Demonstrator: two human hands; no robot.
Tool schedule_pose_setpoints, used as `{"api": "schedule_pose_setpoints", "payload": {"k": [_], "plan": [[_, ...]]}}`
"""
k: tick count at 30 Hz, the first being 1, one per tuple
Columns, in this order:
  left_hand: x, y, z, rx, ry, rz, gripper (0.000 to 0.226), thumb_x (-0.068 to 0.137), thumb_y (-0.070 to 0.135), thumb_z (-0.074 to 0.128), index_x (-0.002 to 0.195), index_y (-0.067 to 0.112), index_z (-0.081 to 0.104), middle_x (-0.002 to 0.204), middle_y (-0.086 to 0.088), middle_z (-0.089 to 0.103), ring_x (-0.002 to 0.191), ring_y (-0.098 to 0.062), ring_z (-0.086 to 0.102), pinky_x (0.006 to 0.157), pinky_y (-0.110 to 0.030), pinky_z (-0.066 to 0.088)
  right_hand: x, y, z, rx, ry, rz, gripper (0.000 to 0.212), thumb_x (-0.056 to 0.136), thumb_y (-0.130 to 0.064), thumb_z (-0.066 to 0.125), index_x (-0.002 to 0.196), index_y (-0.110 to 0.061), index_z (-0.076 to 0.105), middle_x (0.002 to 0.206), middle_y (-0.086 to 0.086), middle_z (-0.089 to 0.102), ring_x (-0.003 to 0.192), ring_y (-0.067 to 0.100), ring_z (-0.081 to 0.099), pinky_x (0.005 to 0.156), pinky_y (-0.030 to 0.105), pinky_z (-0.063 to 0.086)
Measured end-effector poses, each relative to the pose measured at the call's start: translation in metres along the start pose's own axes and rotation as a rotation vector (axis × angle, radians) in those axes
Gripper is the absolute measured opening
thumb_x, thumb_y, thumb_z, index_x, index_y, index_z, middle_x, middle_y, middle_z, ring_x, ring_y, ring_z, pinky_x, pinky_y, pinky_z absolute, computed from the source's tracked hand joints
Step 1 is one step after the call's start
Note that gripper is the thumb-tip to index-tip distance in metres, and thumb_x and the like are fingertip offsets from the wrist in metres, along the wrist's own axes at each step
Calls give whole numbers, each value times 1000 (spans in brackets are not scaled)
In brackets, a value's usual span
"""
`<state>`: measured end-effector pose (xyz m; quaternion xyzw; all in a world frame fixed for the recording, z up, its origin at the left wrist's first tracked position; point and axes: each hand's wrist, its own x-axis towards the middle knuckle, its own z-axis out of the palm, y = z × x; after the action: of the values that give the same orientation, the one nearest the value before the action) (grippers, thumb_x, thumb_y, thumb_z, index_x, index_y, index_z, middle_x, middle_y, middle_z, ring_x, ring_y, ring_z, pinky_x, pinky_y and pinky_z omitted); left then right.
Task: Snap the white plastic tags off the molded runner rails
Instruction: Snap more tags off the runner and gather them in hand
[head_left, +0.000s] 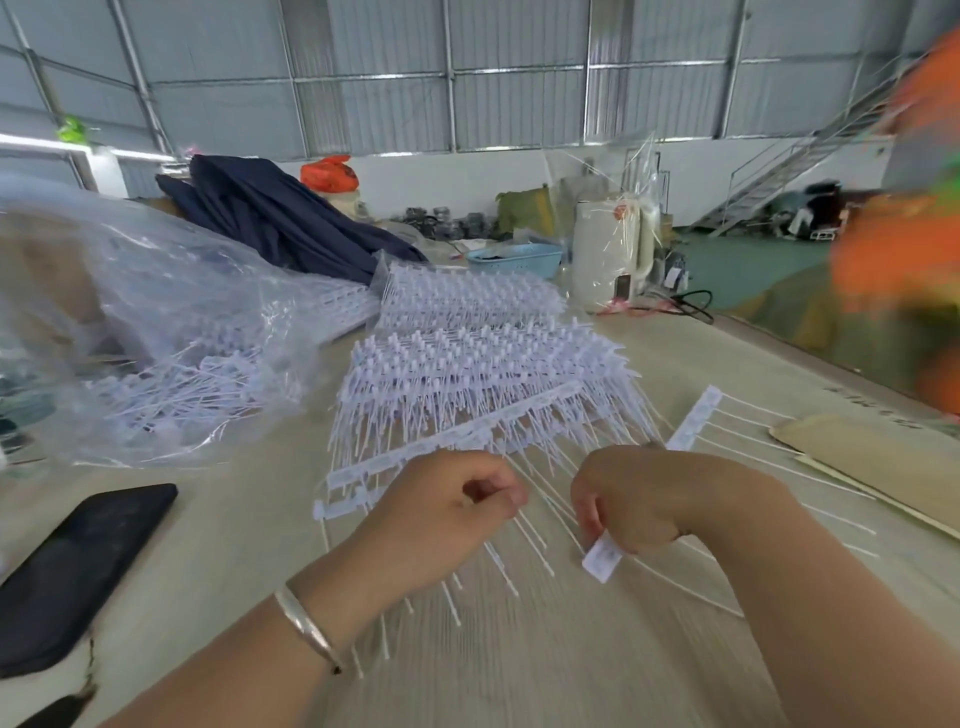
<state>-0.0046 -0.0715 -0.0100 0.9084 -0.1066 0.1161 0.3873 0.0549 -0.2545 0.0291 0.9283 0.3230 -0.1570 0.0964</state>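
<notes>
On the near middle of the pale surface (218, 545): two bare hands, close together over a fan of thin white stems. Left hand (441, 512), silver bracelet (306, 631) at the wrist, fingers curled together, thumb and forefinger pinching something white, too small to identify. Right hand (649, 499), fingers clamped on one white plastic tag (601, 559), its flat printed end protruding below the fist. Stacked runner rails (467, 379) with many tags attached: middle of surface, just beyond the hands. One separate rail (693, 421): right of the stack, stems trailing right. Clear plastic bag (145, 332) holding more white pieces: far left. Black phone (72, 566): near left, lying flat. Cardboard piece (872, 452): right edge. Blue basket (517, 257) and white kettle (608, 254): far side. Dark cloth (280, 218): far left, behind the bag.
</notes>
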Motion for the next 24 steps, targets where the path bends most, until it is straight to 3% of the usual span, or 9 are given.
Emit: {"api": "schedule_pose_setpoints", "payload": {"k": [1,3,5,7,10,14,17,20,24], "plan": [[-1,-2,0,-2,16,8,19,88,31,65,73,40,70,75,26,66,68,11,57,62,-3,37,-1,2,-1,15,27,-17,24,86,2,53,104,-4,67,112,10,65,105,26,60,81,28,44],[0,-5,0,-26,43,-4,14,90,32,65,78,36,71,80,24,68,75,8,60,65,-5,37,-8,6,-6,115,150,-25,19,88,-3,52,91,-20,61,100,-9,58,100,14,53,95,36,39],[0,-7,1,-87,56,-35,13,90,38,61,84,34,72,84,18,70,81,3,62,71,-14,42,-14,6,-14,206,321,-18,29,89,-6,50,81,-34,49,90,-20,49,92,7,48,92,34,34],[-1,-5,-2,-213,86,-46,24,88,52,56,89,33,71,89,14,71,85,-4,65,72,-24,46,-16,1,-25,243,502,-47,28,89,-7,49,85,-35,51,89,-18,54,87,7,51,86,32,34],[1,7,-13,-424,200,-39,41,79,58,51,93,26,71,89,8,73,80,-7,68,60,-21,48,-13,-15,-43,293,697,-147,26,90,-7,53,101,-30,60,88,-13,58,87,11,53,79,29,34],[6,16,-36,-566,285,-76,26,88,40,60,92,17,71,83,-4,74,70,-14,69,53,-19,48,1,-33,-54,457,769,-284,32,92,-9,59,117,-27,65,113,-3,66,107,14,58,94,31,42],[8,15,-45,-564,287,-121,16,95,25,59,94,15,71,78,-6,75,65,-15,69,52,-18,48,16,-43,-49,545,856,-356,39,90,-4,60,122,-25,64,118,-1,66,110,15,58,95,29,43],[8,9,-43,-541,296,-142,18,97,19,55,93,15,72,79,-6,75,68,-15,69,54,-17,49,30,-41,-35,654,910,-303,39,91,-18,64,128,-28,59,114,0,65,106,15,58,94,31,44],[5,-3,-39,-610,320,-153,18,96,14,55,90,13,72,79,-9,75,67,-16,69,54,-19,48,40,-31,-15,716,833,-206,31,92,-39,58,122,-30,60,112,-8,65,106,10,60,97,34,44]]}}
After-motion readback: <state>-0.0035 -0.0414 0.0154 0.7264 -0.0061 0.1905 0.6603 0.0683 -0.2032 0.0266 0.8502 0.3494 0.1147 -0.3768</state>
